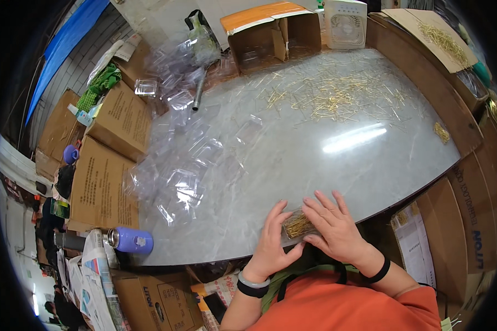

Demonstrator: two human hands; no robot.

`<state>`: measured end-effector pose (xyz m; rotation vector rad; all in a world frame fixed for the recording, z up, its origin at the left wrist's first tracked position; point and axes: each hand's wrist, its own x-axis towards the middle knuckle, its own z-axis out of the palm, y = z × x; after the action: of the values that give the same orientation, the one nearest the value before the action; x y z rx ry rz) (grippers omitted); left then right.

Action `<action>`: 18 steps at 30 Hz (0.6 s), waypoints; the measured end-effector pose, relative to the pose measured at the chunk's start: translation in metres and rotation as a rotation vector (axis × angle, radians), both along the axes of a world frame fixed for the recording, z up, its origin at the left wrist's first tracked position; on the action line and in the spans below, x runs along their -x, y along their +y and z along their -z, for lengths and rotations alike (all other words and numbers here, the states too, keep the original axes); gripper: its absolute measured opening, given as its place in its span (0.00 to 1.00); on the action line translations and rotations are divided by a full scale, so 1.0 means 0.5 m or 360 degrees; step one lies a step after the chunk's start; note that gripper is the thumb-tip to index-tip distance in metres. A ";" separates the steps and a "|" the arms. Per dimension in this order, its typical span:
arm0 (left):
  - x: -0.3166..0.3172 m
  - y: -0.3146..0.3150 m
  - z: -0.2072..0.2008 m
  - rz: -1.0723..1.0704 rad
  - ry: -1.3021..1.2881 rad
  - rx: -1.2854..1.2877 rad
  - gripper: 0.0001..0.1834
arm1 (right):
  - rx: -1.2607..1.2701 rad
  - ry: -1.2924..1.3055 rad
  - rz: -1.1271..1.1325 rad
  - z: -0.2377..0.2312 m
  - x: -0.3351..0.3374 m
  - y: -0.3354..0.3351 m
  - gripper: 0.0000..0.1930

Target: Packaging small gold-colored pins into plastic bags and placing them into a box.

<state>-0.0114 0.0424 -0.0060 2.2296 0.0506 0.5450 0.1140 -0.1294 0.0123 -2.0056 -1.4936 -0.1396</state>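
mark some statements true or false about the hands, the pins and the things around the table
1. The left hand and right hand are both at a clear plastic box with golden pins inside. True.
2. The white fan stands left of the orange-topped cardboard box. False: it stands to the right.
3. Most loose golden pins lie at the near left of the tabletop. False: they lie toward its far right.
4. Each wrist has a black band. True.
5. The bottle at the tabletop's left edge is green. False: it is purple.
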 end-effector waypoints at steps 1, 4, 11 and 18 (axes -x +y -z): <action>0.002 0.002 0.004 -0.0004 0.0035 -0.0013 0.37 | -0.0027 -0.0024 -0.0012 0.004 0.001 0.007 0.28; -0.001 -0.009 0.009 -0.0037 0.0059 -0.0227 0.37 | -0.0063 0.0043 0.0000 0.027 0.004 0.016 0.27; 0.002 -0.005 0.019 -0.0052 0.0037 -0.0070 0.40 | -0.0029 -0.0041 0.0056 0.015 0.008 0.022 0.21; 0.000 -0.012 0.045 -0.0163 -0.0013 -0.0070 0.46 | -0.0193 0.0064 0.0227 0.003 0.036 0.052 0.22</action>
<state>-0.0112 0.0366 -0.0286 2.2769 0.1509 0.6159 0.0961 -0.1036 0.0107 -2.0039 -1.2858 -0.2418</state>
